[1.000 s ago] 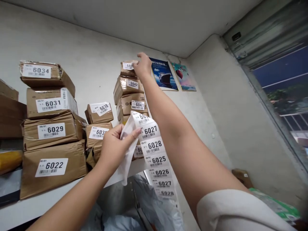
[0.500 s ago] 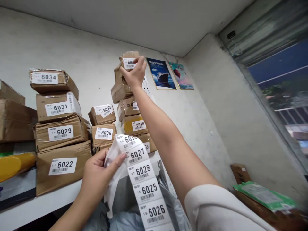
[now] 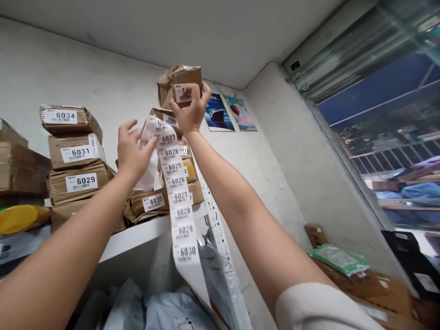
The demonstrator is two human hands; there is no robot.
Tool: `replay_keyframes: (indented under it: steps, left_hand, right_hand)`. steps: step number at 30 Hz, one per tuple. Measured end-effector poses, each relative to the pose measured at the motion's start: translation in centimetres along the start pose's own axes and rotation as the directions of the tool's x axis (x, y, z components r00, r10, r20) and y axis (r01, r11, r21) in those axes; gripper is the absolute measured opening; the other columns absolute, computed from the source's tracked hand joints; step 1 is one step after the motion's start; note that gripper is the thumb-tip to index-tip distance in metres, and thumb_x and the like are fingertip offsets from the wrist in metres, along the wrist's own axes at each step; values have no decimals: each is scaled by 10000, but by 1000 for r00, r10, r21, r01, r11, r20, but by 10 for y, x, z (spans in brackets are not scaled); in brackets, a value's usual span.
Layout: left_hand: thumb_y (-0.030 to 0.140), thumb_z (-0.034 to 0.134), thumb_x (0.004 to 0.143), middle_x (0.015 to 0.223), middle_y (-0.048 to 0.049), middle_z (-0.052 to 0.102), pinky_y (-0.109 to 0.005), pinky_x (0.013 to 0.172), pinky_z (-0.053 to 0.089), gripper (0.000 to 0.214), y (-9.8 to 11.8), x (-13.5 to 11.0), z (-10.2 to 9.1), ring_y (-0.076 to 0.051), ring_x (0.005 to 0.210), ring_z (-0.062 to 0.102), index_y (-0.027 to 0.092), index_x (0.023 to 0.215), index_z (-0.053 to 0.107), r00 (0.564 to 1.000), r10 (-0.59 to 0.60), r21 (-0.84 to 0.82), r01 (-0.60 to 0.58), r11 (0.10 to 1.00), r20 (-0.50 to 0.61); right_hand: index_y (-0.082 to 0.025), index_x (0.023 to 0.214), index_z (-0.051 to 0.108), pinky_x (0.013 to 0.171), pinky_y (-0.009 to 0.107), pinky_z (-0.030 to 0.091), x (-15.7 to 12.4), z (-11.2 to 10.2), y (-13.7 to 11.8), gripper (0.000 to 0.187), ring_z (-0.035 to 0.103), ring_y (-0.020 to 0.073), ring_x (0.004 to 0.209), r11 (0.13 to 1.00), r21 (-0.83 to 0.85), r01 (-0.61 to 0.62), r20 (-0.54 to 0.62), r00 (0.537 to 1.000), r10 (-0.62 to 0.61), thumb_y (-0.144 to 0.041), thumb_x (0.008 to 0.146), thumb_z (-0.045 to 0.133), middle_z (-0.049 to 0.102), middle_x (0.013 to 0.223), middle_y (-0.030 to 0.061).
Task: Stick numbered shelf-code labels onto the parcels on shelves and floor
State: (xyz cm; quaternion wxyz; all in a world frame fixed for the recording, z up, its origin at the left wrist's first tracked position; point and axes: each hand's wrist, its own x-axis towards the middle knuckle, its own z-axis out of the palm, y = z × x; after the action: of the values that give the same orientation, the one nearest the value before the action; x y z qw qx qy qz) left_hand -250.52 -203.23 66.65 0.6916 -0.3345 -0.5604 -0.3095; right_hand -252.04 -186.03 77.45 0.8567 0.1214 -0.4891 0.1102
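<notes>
High in front of the wall, my right hand [image 3: 192,110] grips a small cardboard box [image 3: 165,89], its fingers partly over the white number label. My left hand [image 3: 133,149] pinches the top of a long strip of number labels [image 3: 178,182] between thumb and fingers. The strip hangs down past the shelf edge and shows 6027, 6028, 6025 and others, down to 6030. Behind it, a stack of labelled boxes is partly hidden; a box marked 6042 [image 3: 156,112] is at its top. Below the left hand sits a box labelled 6035 [image 3: 139,201].
The white shelf [image 3: 137,234] also bears boxes marked 6034 [image 3: 91,123], 6031 [image 3: 55,149] and 6029 [image 3: 57,185]. Grey plastic parcels [image 3: 125,305] lie beneath it. A green-and-white package [image 3: 338,257] rests on cartons at right, near an opening with a roller shutter [image 3: 330,50].
My right hand has lifted the box off the top of the stack, and the box is turned. My left hand has risen with the label strip, and more of the strip hangs in view.
</notes>
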Motion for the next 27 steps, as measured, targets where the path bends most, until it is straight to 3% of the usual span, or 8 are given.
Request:
replay_keyframes:
  steps: [3, 6, 8, 10, 13, 19, 23, 27]
  left_hand:
    - [145, 620, 763, 1377, -142, 463, -523, 1007, 391, 448, 15, 42, 10, -359, 1168, 528, 244, 1197, 569, 991, 4, 178, -27, 984, 131]
    - [283, 606, 793, 1319, -130, 516, -545, 936, 411, 619, 23, 63, 20, -377, 1107, 562, 270, 1386, 428, 937, -208, 294, 122, 948, 280]
    - [441, 562, 823, 1205, -117, 589, -544, 898, 427, 611, 23, 69, 27, -374, 1062, 577, 209, 1373, 434, 892, -305, 275, 218, 937, 334]
    - [558, 516, 833, 1194, -118, 601, -548, 888, 427, 592, 19, 73, 35, -372, 1047, 573, 164, 1274, 483, 879, -357, 233, 293, 927, 316]
    - [676, 542, 772, 1233, -134, 574, -573, 942, 381, 642, 9, 74, 50, -387, 1100, 533, 160, 1146, 469, 895, -339, 183, 296, 937, 290]
    - [655, 672, 649, 911, -60, 565, -564, 898, 406, 668, -5, 69, 72, -360, 953, 555, 217, 1103, 452, 874, -364, 183, 320, 930, 321]
    - [679, 620, 685, 1040, -92, 573, -537, 842, 430, 732, 3, 63, 65, -361, 945, 544, 247, 1233, 397, 871, -381, 259, 308, 915, 311]
    - [568, 575, 789, 1174, -64, 579, -469, 846, 444, 561, 21, 41, 46, -260, 910, 519, 269, 1249, 457, 946, -314, 191, 294, 936, 81]
  right_hand:
    - [-237, 1230, 476, 1032, 668, 307, -10, -24, 16, 373, 143, 380, 1435, 1000, 1, 28, -64, 998, -28, -432, 912, 460, 333, 1351, 149]
    - [-240, 1242, 452, 1013, 680, 317, -26, -62, 30, 373, 129, 383, 1436, 995, 86, -47, -100, 993, 56, -412, 911, 463, 337, 1355, 155]
    - [-249, 1254, 433, 1019, 664, 328, -38, -88, 35, 385, 139, 370, 1434, 986, 133, -101, -108, 987, 115, -396, 902, 485, 334, 1369, 156]
    - [-252, 1283, 399, 1026, 641, 343, -51, -109, 39, 443, 151, 357, 1432, 983, 138, -119, -115, 984, 135, -385, 881, 530, 315, 1394, 156]
    - [-267, 1322, 347, 1023, 618, 364, -66, -128, 45, 572, 172, 351, 1427, 989, 108, -101, -105, 988, 112, -376, 829, 617, 290, 1425, 156]
    - [-283, 1309, 357, 1033, 580, 380, -80, -142, 58, 614, 196, 338, 1421, 998, -11, -70, -6, 998, 69, -368, 787, 669, 334, 1405, 152]
    - [-272, 1293, 363, 1032, 535, 400, -84, -148, 62, 598, 235, 307, 1409, 993, -26, -114, -36, 993, 113, -357, 785, 666, 338, 1399, 162]
    - [-283, 1267, 386, 1001, 548, 426, -108, -157, 71, 601, 270, 320, 1396, 984, -22, -179, -28, 983, 179, -354, 751, 685, 309, 1427, 164]
